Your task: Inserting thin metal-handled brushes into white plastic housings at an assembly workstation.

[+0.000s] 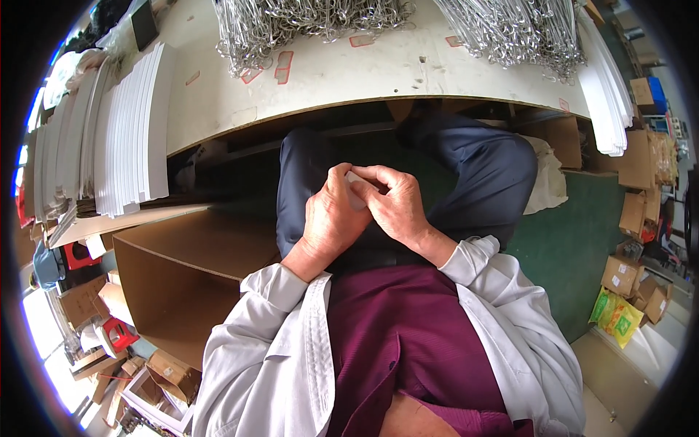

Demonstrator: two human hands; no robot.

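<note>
A: Head view, the only 1. Where is the thing in hand?

B: The white piece (354, 188) sits between the left hand (333, 218) and the right hand (400, 207), near the legs (484, 160) and well apart from the desk (408, 76).

A: And the grip?

B: Both hands are closed on it: the left wraps it, while the right thumb presses against its face. The fingers hide much of it, so I can't tell exactly what it is.

A: Which step is this?

B: I'd judge it as close handling, pressing or folding the piece with 2 hands. Any next move calls for a steady left hold and a free right thumb.

A: What lies about?

B: 2 heaps of hooks (510, 33) on the desk, stacked panels (131, 138) at its left and an open carton (167, 309) beside the legs.

A: Any writing?

B: The desk carries red-edged stickers (284, 67); I can't make out their text. At right, a box (620, 275) bears small pale labels, and a yellow-green bag (617, 317) has print. No brand is clear to me.
</note>
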